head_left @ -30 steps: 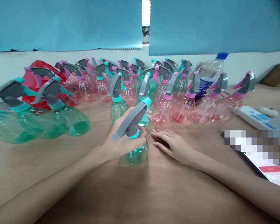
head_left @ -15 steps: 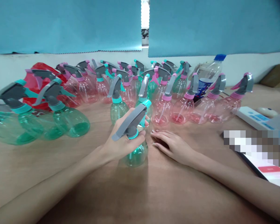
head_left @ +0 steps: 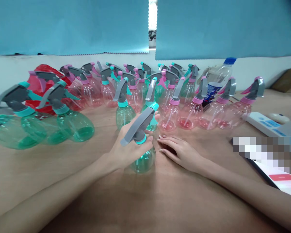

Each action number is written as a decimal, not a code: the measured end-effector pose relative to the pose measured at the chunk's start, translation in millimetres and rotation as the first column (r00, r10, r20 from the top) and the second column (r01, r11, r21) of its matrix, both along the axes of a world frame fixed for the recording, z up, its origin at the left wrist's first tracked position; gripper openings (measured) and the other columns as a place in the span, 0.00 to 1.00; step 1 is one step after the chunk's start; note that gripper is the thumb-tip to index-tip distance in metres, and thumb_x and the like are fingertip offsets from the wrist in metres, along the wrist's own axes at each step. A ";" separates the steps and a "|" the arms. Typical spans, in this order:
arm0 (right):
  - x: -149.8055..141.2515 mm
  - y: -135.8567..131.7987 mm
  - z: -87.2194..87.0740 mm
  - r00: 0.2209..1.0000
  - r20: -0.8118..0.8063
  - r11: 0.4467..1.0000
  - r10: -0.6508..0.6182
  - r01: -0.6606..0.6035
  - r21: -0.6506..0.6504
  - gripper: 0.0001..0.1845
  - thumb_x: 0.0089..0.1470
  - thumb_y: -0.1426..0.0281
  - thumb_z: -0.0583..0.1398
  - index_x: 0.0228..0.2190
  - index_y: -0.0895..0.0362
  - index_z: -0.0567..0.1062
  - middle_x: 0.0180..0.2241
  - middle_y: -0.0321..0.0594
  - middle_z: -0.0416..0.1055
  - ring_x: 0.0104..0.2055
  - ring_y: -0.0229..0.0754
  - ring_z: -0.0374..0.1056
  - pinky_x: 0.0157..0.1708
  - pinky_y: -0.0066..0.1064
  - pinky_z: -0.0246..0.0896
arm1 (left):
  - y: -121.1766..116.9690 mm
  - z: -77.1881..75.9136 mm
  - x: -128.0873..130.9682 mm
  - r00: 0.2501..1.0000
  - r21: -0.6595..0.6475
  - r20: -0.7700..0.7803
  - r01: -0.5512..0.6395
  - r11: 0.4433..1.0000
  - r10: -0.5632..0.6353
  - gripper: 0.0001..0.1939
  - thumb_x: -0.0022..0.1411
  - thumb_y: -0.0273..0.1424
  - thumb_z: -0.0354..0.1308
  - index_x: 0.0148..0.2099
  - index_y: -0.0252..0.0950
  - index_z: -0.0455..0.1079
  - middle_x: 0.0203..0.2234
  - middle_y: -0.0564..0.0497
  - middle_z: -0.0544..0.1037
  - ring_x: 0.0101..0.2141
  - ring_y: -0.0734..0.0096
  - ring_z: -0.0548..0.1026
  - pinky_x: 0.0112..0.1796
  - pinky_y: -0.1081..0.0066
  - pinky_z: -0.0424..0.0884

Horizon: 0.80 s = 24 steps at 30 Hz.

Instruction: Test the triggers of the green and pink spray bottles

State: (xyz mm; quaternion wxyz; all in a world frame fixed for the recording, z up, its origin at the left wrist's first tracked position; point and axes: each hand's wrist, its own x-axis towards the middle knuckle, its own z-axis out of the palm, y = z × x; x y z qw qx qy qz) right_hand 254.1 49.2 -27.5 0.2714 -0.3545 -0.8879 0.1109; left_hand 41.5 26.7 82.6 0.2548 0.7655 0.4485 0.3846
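As the left hand grips a green spray bottle on the table, the right hand rests.
Left fingers wrap below its collar, right spread slightly; a forward nudge could topple the rear bottle.

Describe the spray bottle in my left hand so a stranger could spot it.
On the wooden table, near the middle, find your left hand. It grips a green spray bottle near the top, below a grey-and-turquoise spray head. Unlike the other spray bottles, this one is held, and it is nearest the viewer.
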 end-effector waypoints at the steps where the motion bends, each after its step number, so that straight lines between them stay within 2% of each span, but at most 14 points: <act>1: -0.1 0.1 -0.2 1.000 0.006 1.000 -0.002 0.002 0.002 0.17 0.64 0.66 0.54 0.51 0.58 0.73 0.52 0.49 0.74 0.55 0.52 0.69 0.54 0.49 0.67 | 0.5 -1.1 -0.2 1.000 -0.010 0.017 0.012 1.000 -0.012 0.26 0.57 0.31 0.55 0.58 0.43 0.66 0.45 0.51 0.78 0.33 0.70 0.77 0.39 0.69 0.77; 3: -0.3 0.2 -0.7 1.000 0.019 1.000 -0.004 0.004 0.002 0.17 0.64 0.66 0.54 0.51 0.59 0.74 0.52 0.50 0.74 0.56 0.52 0.69 0.54 0.49 0.66 | 1.8 -2.4 -0.4 0.999 -0.028 0.036 0.022 0.999 -0.021 0.26 0.56 0.30 0.55 0.59 0.41 0.66 0.43 0.50 0.78 0.31 0.71 0.76 0.37 0.69 0.77; 9: -0.5 0.9 -1.5 1.000 0.017 1.000 -0.004 0.004 0.004 0.17 0.64 0.66 0.55 0.50 0.60 0.74 0.51 0.49 0.75 0.56 0.51 0.69 0.55 0.47 0.66 | 3.1 -0.4 1.0 1.000 -0.016 0.023 0.001 1.000 -0.001 0.24 0.56 0.31 0.54 0.56 0.39 0.67 0.30 0.54 0.75 0.22 0.75 0.66 0.32 0.71 0.74; 13: -0.4 0.6 -1.4 1.000 0.015 1.000 -0.003 0.003 0.003 0.17 0.64 0.67 0.55 0.50 0.60 0.75 0.51 0.50 0.74 0.55 0.51 0.69 0.55 0.47 0.66 | 2.2 1.4 1.7 1.000 -0.004 -0.008 -0.021 1.000 0.021 0.23 0.56 0.33 0.53 0.55 0.38 0.68 0.25 0.55 0.71 0.21 0.74 0.65 0.29 0.71 0.73; 24: -0.3 0.5 -1.6 1.000 -0.014 1.000 -0.008 0.008 -0.004 0.17 0.63 0.66 0.56 0.51 0.56 0.75 0.51 0.48 0.75 0.55 0.51 0.69 0.54 0.48 0.66 | 1.0 2.9 2.7 1.000 -0.029 0.006 -0.012 1.000 0.012 0.23 0.56 0.33 0.53 0.55 0.39 0.68 0.31 0.52 0.75 0.23 0.72 0.68 0.29 0.69 0.71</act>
